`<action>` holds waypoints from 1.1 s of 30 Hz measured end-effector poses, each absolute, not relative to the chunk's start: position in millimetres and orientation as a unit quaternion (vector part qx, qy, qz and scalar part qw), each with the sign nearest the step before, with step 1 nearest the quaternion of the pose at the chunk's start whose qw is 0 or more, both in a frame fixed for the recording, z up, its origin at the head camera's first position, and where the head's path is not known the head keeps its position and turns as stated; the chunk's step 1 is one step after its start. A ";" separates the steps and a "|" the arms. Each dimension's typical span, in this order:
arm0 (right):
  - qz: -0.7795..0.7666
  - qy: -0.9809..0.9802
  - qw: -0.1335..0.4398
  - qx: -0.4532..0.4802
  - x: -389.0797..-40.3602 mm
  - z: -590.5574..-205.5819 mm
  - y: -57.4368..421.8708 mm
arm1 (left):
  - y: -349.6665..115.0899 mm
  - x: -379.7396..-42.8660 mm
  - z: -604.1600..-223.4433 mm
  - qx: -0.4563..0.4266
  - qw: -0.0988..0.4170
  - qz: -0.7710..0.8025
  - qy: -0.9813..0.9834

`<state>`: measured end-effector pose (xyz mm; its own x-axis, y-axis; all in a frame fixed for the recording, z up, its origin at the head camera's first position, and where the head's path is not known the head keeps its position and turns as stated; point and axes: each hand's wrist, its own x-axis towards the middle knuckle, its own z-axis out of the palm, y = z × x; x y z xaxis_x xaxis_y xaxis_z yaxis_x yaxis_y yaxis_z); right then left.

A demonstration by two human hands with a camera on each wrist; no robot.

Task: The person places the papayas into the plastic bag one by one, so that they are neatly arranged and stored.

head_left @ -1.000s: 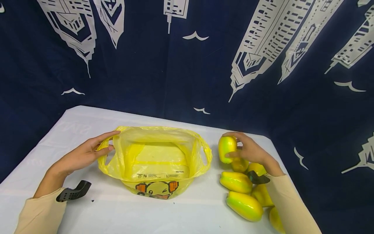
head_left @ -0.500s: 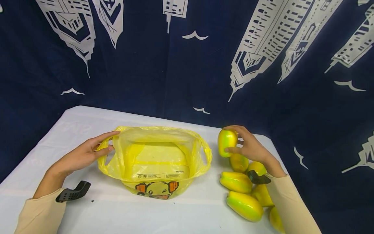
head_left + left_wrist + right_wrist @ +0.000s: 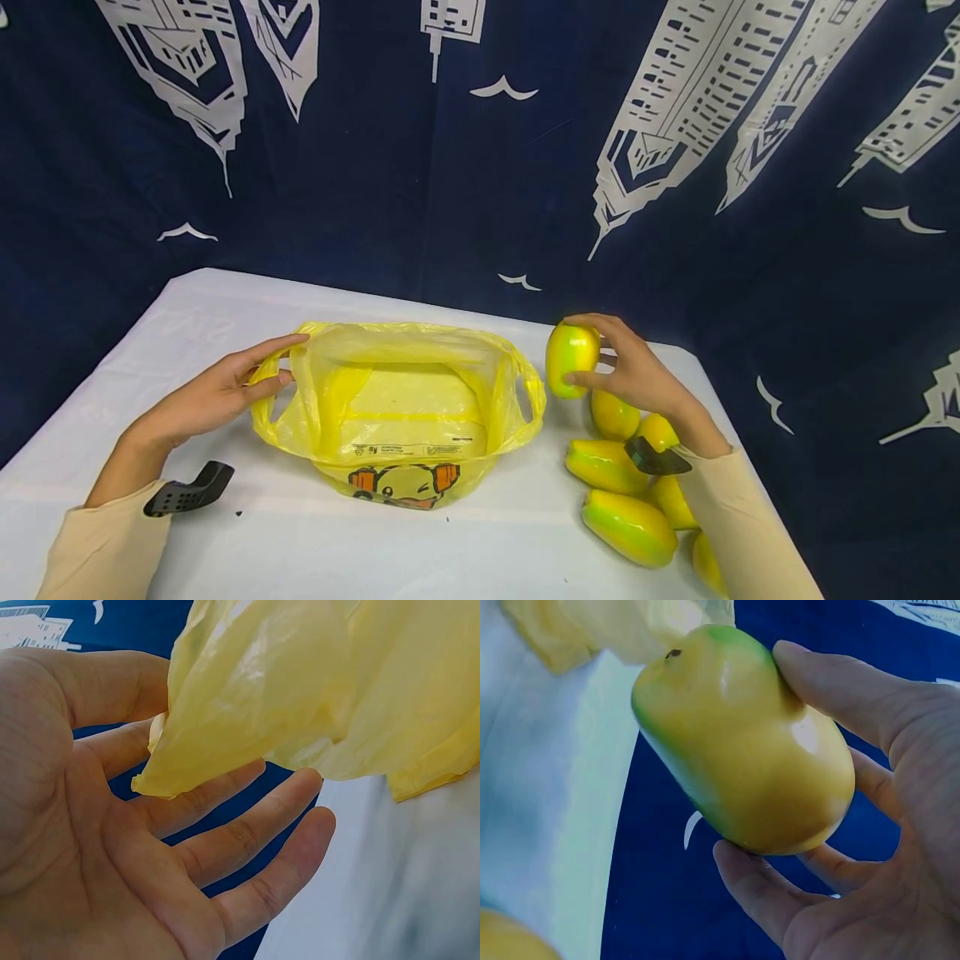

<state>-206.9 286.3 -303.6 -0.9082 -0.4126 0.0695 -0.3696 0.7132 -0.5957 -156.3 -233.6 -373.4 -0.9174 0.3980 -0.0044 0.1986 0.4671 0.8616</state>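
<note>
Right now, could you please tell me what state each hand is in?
Left hand: open, touching the yellow bag.
Right hand: holding a yellow-green fruit.

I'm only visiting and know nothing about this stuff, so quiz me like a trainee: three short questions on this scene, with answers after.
1. Which hand is gripping a yellow-green fruit?
2. True or false: the gripped fruit is inside the yellow bag.
3. What is printed on the bag's front? A) a sailing boat; B) a winking cartoon face; C) a green tree.

Key:
1. The right hand.
2. False; it is held outside the bag, to its right in the head view.
3. B.
</note>
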 end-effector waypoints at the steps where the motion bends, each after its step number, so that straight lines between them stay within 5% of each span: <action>1: -0.313 0.925 0.032 -0.213 -206.2 -302.8 284.0 | -233.8 -156.2 -373.3 0.176 0.102 0.486 0.850; 33: -0.345 0.893 0.069 -0.282 -210.9 -291.3 198.7 | -235.1 -155.9 -372.8 0.169 0.109 0.484 0.852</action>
<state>-210.9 198.7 -291.3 -0.8316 -0.5507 0.0719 -0.4558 0.6027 -0.6550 -155.9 -235.1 -372.8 -0.9193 0.3929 -0.0221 0.1819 0.4740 0.8615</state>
